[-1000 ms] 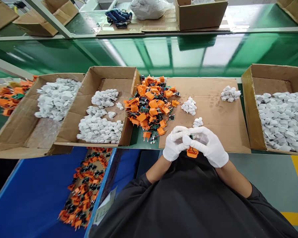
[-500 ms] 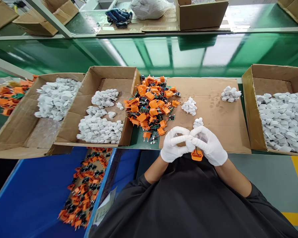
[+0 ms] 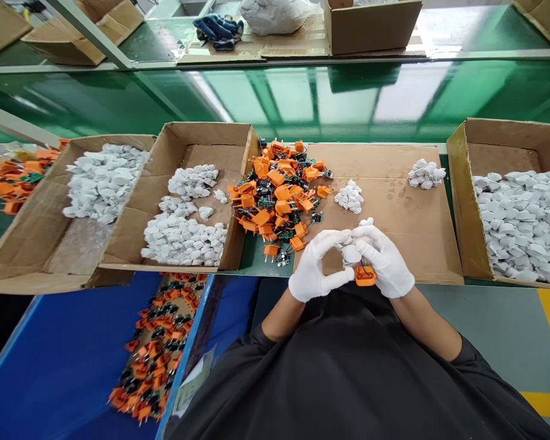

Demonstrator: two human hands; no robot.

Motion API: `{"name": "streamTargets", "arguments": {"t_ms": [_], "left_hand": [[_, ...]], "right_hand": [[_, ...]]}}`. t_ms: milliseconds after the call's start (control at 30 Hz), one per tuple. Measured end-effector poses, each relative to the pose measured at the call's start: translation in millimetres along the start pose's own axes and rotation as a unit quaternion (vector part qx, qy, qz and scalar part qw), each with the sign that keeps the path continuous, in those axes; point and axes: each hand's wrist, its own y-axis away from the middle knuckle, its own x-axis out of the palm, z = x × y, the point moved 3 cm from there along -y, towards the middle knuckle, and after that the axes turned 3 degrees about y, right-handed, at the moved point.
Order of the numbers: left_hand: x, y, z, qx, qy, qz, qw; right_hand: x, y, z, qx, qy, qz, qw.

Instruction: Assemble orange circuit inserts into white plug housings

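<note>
Orange plug [image 3: 365, 277] with white piece [image 3: 351, 254], pinched by right hand [image 3: 387, 264], left hand [image 3: 312, 269] opened wider than before

Your left hand [image 3: 315, 269] and right hand [image 3: 388, 263] wear matching plain white gloves [image 3: 305, 282], thin and close-fitting, lightly creased over the fingers and ending at the wrists. Above them your forearms [image 3: 284, 313] are bare up to the dark sleeves [image 3: 469, 354], which stop partway along each arm. Your top [image 3: 343, 373], a matte charcoal black, fills the lower centre of the frame in loose, shallow folds.
</note>
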Motion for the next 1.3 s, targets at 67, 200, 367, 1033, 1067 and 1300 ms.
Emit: {"name": "streamTargets", "arguments": {"t_ms": [67,200,367,1033,1067,1300], "left_hand": [[0.8,0.1,-0.5,-0.002,-0.033,-0.014,0.999],[2.7,-1.2,-0.5,-0.018,-0.107,-0.034,0.994],[0.8,-3.9,1.0,-0.016,-0.101,-0.04,0.994],[-0.8,1.6,0.7,0.095,-0.145,-0.023,0.985],[-0.4,1.5,-0.6,0.105,-0.15,-0.021,0.983],[2.9,0.6,-3.4,0.122,-0.193,-0.015,0.973]], "right_hand": [[1.5,-0.5,-3.3,-0.009,0.019,-0.012,1.0],[-0.9,1.6,-8.7,-0.052,0.058,-0.064,0.995],[-2.2,5.3,-8.7,-0.038,0.034,-0.076,0.996],[3.7,8.6,1.1,-0.115,0.084,-0.003,0.99],[3.8,8.6,1.3,-0.112,0.088,0.007,0.99],[2.0,7.8,2.1,-0.099,0.103,0.002,0.99]]}}
